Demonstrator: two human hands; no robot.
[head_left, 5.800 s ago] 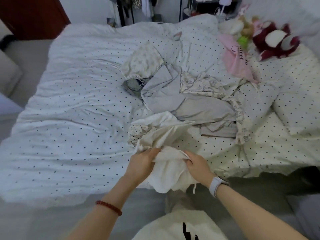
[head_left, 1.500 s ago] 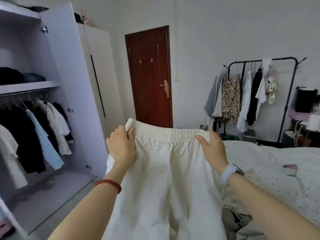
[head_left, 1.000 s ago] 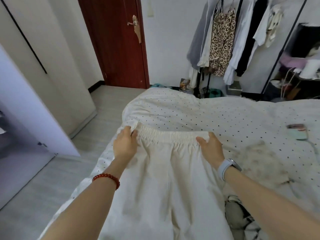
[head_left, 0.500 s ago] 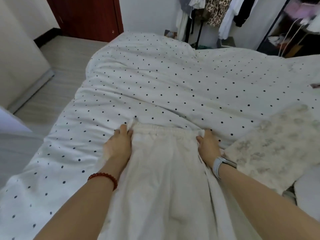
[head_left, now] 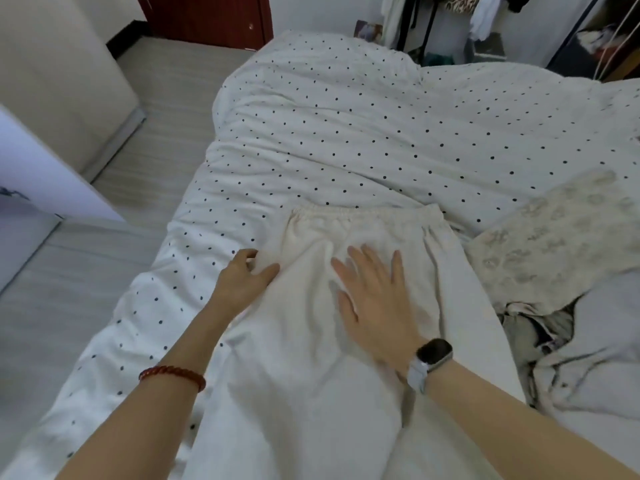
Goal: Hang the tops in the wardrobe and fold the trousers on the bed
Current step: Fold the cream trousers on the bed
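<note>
Right hand (head_left: 375, 299) flat, fingers spread, on the cream trousers (head_left: 311, 341) — left hand (head_left: 242, 278) pinching their left edge.

The cream trousers (head_left: 311, 341) run off the frame at 6 o'clock, legs unseen; at 4 o'clock a dark garment (head_left: 540, 330) lies mostly buried under the patterned top (head_left: 554, 237)

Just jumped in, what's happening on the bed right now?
A person has cream elastic-waist trousers laid out flat on the white black-dotted duvet. The right hand lies flat on them with fingers straight, and the left hand touches their left edge. No fold is made yet. A floral-print garment lies to the right.
</note>
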